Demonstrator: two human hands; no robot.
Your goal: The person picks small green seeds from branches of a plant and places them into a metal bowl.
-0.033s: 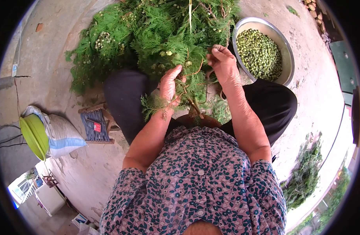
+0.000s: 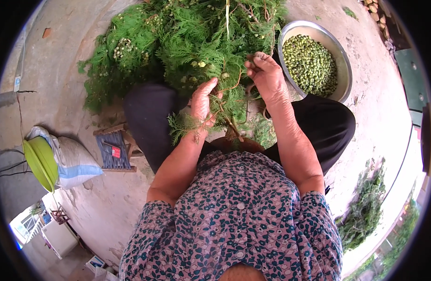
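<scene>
My left hand [image 2: 203, 100] grips a leafy evergreen branch [image 2: 232, 124], its bare woody stem pointing down toward my lap. To the right, my right hand [image 2: 264, 75] has its fingers curled, thumb near fingertip, at the branch's upper sprigs; what sits between the fingertips is too small to make out. Pale green cones [image 2: 199, 63] dot the foliage. A large pile of cut green branches [image 2: 178, 33] lies beyond both hands. Beside my right hand stands a steel basin [image 2: 344, 70] holding several small round green cones [image 2: 309, 63].
At left are a low slatted stool [image 2: 114, 150], a white sack [image 2: 79, 164] and a green plastic basin [image 2: 39, 166]. More branches [image 2: 365, 210] lie at lower right, stacked wood [image 2: 374, 11] at upper right. My dark-trousered knees [image 2: 149, 112] flank the work area.
My right hand's fingertips have shifted very slightly left. Nothing else has visibly changed.
</scene>
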